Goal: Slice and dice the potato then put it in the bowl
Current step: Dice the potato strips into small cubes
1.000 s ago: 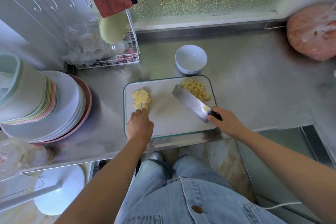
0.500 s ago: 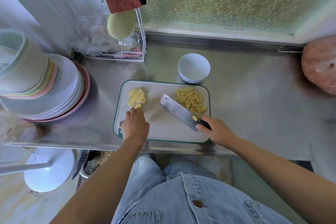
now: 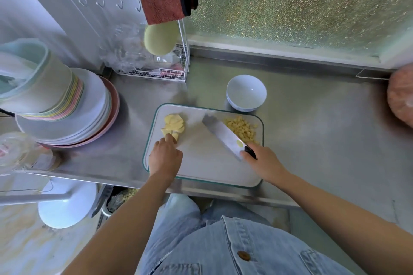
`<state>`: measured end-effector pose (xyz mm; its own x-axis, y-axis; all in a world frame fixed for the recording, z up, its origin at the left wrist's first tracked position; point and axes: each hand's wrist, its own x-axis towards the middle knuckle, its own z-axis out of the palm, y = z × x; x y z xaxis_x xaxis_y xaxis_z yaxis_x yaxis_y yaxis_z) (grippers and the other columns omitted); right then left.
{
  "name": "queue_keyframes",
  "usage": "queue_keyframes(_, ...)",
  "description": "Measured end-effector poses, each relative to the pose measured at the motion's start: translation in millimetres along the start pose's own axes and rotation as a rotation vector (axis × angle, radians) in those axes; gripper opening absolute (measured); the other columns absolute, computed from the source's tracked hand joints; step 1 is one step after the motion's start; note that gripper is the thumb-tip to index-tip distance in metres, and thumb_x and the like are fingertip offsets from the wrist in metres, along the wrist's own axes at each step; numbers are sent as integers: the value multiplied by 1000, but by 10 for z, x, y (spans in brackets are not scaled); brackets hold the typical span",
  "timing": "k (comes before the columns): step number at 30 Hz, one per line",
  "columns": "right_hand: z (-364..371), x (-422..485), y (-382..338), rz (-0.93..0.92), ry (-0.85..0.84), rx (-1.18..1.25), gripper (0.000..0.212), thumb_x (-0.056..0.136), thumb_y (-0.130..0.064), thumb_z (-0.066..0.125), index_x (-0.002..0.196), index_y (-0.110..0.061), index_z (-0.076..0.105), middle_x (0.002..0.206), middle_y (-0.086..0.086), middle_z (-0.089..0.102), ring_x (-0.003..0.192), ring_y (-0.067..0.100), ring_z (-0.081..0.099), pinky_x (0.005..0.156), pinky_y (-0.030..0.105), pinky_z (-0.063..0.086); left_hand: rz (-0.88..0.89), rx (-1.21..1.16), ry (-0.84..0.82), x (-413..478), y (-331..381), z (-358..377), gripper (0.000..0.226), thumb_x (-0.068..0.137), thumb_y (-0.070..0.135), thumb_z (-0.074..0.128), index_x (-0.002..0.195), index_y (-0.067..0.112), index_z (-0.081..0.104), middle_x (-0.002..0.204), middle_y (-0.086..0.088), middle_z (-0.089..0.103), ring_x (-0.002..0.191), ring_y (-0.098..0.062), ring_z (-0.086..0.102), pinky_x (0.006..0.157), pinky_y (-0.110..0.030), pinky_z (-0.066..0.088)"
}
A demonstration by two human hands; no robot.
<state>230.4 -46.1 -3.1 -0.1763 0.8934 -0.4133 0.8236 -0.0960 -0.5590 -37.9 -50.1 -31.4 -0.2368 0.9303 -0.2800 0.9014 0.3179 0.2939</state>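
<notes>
A white cutting board [image 3: 207, 163] with a green rim lies on the steel counter. A stack of yellow potato slices [image 3: 173, 126] sits at its far left, and my left hand [image 3: 165, 156] touches the nearest slices with its fingertips. A pile of diced potato [image 3: 242, 129] lies at the board's far right. My right hand [image 3: 263, 162] grips the black handle of a cleaver [image 3: 221, 133], whose blade lies slanted between the two piles with one potato bit stuck on it. An empty white bowl [image 3: 246, 92] stands just behind the board.
Stacked plates and bowls [image 3: 67, 109] fill the counter's left. A wire rack [image 3: 154, 67] with plastic bags, a green sponge and a red cloth stands at the back left. A pink bagged object [image 3: 401, 98] sits at the far right. The counter edge runs just below the board.
The view has shifted, so everything sits further right and lower in frame. My left hand stays at the potato slices and my right hand keeps hold of the cleaver.
</notes>
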Motion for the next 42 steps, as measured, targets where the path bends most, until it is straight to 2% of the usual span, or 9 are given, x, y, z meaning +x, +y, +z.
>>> queue_keyframes(5,91,147,-215,94,100,81,28,91,-22,51,70,-12,37,61,2,42,57,21,39,56,33,29,50,-100,60,254,-136,-169,20,86,11,53,106,13,54,106,-8,60,95,-31,57,68,-39,47)
queue_keyframes(8,202,255,-402,152,105,177,28,86,-14,50,65,-15,32,58,3,42,50,24,45,53,33,34,96,-87,12,485,-194,-265,38,88,15,56,125,16,49,118,-9,53,105,-30,54,75,-43,50)
queue_keyframes(11,335,316,-493,227,100,317,19,89,-12,49,72,-11,41,50,4,47,35,16,45,48,30,37,107,-71,-53,715,-233,-348,56,90,18,56,143,21,37,126,-11,45,113,-30,49,79,-45,49)
queue_keyframes(15,500,318,-517,308,90,344,9,90,-14,48,89,-5,51,57,6,56,43,13,51,52,32,43,238,21,-128,929,-228,-382,59,94,13,51,147,31,33,132,-7,40,119,-26,43,86,-41,49)
queue_keyframes(22,615,307,-559,383,162,268,10,86,-12,48,83,-3,48,67,18,59,62,33,57,60,40,45,380,77,-180,1162,-219,-363,45,89,7,57,127,31,58,129,-2,47,118,-23,45,92,-33,43)
queue_keyframes(29,627,297,-601,401,136,356,9,91,-11,48,84,-5,46,62,10,54,42,4,47,44,15,35,411,-255,-72,1251,-304,-407,11,89,12,61,93,21,67,87,3,66,81,-20,61,69,-33,52)
queue_keyframes(33,627,296,-594,405,149,365,13,89,-11,48,83,-1,44,64,10,51,47,11,52,49,22,38,390,-375,-16,1348,-275,-419,16,91,14,61,93,23,74,84,1,62,77,-19,58,67,-30,49)
queue_keyframes(38,619,247,-588,398,212,388,22,88,-10,48,69,-13,36,60,7,43,53,21,47,54,30,36,395,-335,-264,1408,-27,-369,16,90,19,61,95,29,73,83,8,64,78,-14,60,66,-22,41)
queue_keyframes(42,665,196,-539,409,263,420,18,86,-11,49,74,-2,38,61,8,42,56,20,44,56,31,34,478,-242,-262,1343,115,-287,20,89,20,64,108,24,71,99,3,65,96,-19,62,82,-27,45)
